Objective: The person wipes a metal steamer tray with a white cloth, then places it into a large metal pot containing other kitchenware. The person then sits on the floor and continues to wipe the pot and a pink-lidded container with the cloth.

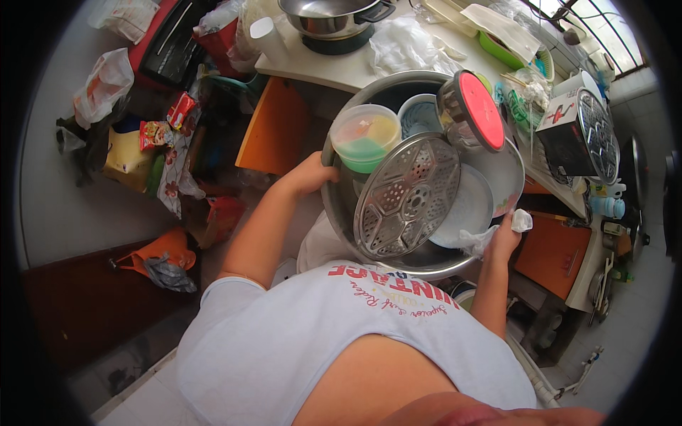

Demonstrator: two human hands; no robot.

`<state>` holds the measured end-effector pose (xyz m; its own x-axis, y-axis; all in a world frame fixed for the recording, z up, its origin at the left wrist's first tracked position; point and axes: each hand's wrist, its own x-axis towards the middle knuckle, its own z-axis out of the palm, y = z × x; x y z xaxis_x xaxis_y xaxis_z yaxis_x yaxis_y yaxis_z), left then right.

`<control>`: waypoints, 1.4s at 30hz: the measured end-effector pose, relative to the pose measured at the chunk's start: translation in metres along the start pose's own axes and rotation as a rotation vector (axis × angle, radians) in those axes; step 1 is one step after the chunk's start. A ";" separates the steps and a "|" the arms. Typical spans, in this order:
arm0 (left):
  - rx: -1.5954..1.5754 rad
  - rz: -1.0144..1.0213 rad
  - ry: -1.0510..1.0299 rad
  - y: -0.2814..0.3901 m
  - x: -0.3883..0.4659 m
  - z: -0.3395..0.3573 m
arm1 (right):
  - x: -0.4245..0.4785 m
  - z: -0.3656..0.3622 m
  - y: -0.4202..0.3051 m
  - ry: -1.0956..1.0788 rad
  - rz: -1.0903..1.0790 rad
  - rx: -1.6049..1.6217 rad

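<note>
A large stainless steel basin (426, 270) is held in front of my body. My left hand (317, 174) grips its left rim, while my right hand (503, 242) holds the right side with a white crumpled plastic or tissue (477, 242) caught in it. Leaning on top of the dishes is a perforated metal steamer plate (421, 183). Behind it sit a round plastic container (365, 136) with a translucent lid and a blue-patterned bowl (421, 114). A clear container with a red lid (482, 112) tilts at the right, above a large white bowl (509, 175) and a pale plate (469, 207).
A steel pot (330, 21) stands on the white counter (314, 69) beyond the basin, beside white plastic bags (410, 45). An orange cabinet door (274, 128) juts out at left. Another steamer plate (599, 133) leans on a black box (562, 133) at right.
</note>
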<state>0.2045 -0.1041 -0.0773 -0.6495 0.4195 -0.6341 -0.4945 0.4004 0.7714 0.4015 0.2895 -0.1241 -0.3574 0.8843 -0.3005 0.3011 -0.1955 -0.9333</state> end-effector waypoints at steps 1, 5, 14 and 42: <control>0.004 0.005 0.002 -0.004 0.002 -0.013 | -0.005 0.010 0.002 0.004 0.002 -0.015; -0.041 0.051 -0.011 -0.026 0.016 -0.062 | -0.030 0.056 0.014 0.047 -0.011 -0.036; 0.133 -0.083 -0.062 -0.056 0.049 -0.172 | -0.109 0.139 0.102 0.221 0.031 -0.101; 0.068 -0.314 -0.065 -0.349 0.311 -0.180 | -0.012 0.254 0.467 0.347 0.060 -0.325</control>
<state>0.0713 -0.2601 -0.5337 -0.4324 0.3171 -0.8441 -0.6238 0.5708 0.5340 0.3225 0.0798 -0.6065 -0.0311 0.9757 -0.2167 0.5924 -0.1566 -0.7903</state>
